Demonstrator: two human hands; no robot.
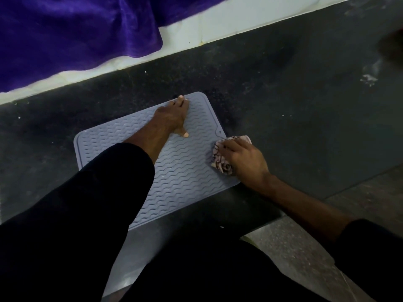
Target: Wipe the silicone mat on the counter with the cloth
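Both hands on the mat [181, 168], cloth [220, 158] at its right edge.
The mat lies flat on the dark table [283, 101]. The left hand [172, 117] presses it with fingers straight; the right hand [245, 159] grips the bunched cloth. A black sleeve [87, 203] hides the mat's near-left corner; purple fabric [72, 33] hangs behind.

Two hands on a grey mat, one flat and one with a cloth

The silicone mat [181, 171] lies on the dark desk [283, 94]; the left hand [172, 117] presses flat near its far edge, fingers straight; the right hand [244, 159] takes a grip on the bunched patterned cloth [219, 159] at the mat's right edge; purple fabric [72, 31] hangs over the white wall behind.
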